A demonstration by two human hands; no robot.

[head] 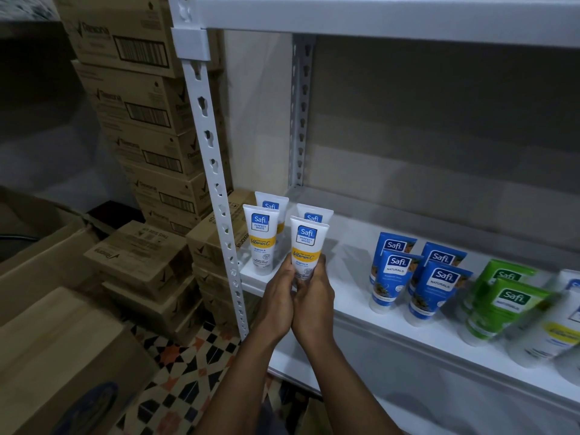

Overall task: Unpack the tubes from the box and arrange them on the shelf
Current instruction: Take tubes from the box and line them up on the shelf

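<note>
tube (307, 246) was gripped low by left hand (278, 298) and right hand (314, 296); likely needed seating upright on shelf (348, 277), level with neighbouring tube (262, 240).

Left hand (277, 299) and right hand (315, 299) grip tube (307, 246), perhaps touching shelf (348, 277).

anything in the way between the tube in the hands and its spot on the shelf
Nothing visible. The left hand and right hand grip the held tube at the shelf front; the front white tube stands apart on its left, the back tube just behind it. The hands hide its base.
</note>
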